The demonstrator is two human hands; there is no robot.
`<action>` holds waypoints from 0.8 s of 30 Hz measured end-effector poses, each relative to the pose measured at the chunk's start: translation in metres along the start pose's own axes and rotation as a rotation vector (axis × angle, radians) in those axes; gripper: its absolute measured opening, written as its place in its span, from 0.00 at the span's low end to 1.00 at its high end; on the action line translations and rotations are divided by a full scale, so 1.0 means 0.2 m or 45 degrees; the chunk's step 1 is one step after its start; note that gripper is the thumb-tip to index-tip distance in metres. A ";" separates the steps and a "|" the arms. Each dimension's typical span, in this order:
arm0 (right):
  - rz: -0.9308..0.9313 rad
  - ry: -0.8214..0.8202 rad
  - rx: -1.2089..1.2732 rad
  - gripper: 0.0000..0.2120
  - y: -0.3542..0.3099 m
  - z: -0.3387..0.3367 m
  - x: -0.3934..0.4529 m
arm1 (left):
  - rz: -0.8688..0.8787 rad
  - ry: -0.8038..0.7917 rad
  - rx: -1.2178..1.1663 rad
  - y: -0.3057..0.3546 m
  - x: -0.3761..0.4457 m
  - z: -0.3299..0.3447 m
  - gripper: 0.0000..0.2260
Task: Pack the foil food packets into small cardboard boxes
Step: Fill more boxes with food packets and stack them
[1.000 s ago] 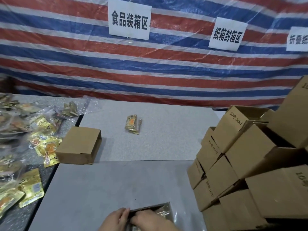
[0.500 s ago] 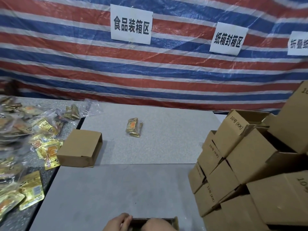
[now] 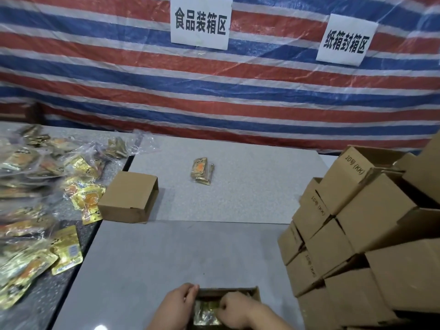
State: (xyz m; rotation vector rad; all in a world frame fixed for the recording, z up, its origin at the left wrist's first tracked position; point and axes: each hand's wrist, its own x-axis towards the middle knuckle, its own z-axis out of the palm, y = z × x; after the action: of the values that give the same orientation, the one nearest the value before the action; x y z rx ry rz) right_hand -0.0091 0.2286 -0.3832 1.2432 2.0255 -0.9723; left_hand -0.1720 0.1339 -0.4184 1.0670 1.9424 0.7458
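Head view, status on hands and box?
Both hands, left and right, pressing gold foil packets into open brown cardboard box. Grey table ahead unobstructed.

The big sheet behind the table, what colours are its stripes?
The sheet has red, blue and white stripes, seen clearly in the head view.

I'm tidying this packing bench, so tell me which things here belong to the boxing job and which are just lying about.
Part of the job:
- open box under both hands, left hand, right hand
- foil packets inside it
- loose packets at the left
- small packet stack
- stacked boxes
- closed box

Lying about:
- paper signs
- striped tarp
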 end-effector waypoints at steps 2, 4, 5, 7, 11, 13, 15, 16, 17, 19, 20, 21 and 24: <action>0.030 -0.046 0.107 0.19 -0.03 0.07 0.03 | -0.004 0.013 -0.003 -0.02 0.01 0.01 0.07; 0.075 -0.082 0.215 0.24 -0.01 0.09 0.04 | -0.016 -0.010 0.004 -0.02 0.00 0.01 0.07; 0.111 -0.068 0.223 0.26 -0.01 0.09 0.05 | -0.011 -0.020 0.006 -0.02 -0.01 0.02 0.08; 0.126 -0.102 0.173 0.28 -0.03 0.08 0.04 | -0.017 -0.009 0.015 -0.02 0.00 0.01 0.10; 0.035 0.023 0.047 0.21 -0.01 0.04 0.00 | -0.058 -0.069 0.027 -0.01 0.01 0.00 0.10; -0.030 0.343 -0.076 0.16 0.01 0.05 -0.07 | -0.068 -0.095 0.043 -0.01 0.01 0.00 0.11; -0.054 0.765 -0.157 0.15 0.06 0.06 -0.11 | -0.068 -0.101 0.061 -0.01 0.00 0.00 0.13; -0.086 0.936 -0.154 0.14 0.09 0.05 -0.13 | -0.072 -0.100 0.070 0.00 0.00 0.00 0.14; -0.110 1.016 -0.150 0.09 0.12 0.05 -0.15 | -0.082 -0.099 0.069 0.00 0.00 0.00 0.15; -0.009 0.886 -0.177 0.17 0.17 0.05 -0.15 | -0.113 -0.107 0.056 0.01 0.00 0.01 0.16; 0.063 0.751 -0.190 0.22 0.19 0.07 -0.13 | -0.123 -0.113 0.050 0.01 0.00 0.01 0.15; 0.127 0.668 -0.175 0.21 0.20 0.08 -0.12 | -0.128 -0.123 0.040 0.01 0.00 0.02 0.16; 0.197 0.675 -0.043 0.10 0.19 0.12 -0.09 | -0.170 -0.183 -0.038 0.00 -0.02 0.05 0.25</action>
State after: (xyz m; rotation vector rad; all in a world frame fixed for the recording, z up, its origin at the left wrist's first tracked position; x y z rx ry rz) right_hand 0.0356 0.2112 -0.3941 1.7490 2.2703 -0.5691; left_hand -0.1626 0.1304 -0.4226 0.9370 1.8533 0.6062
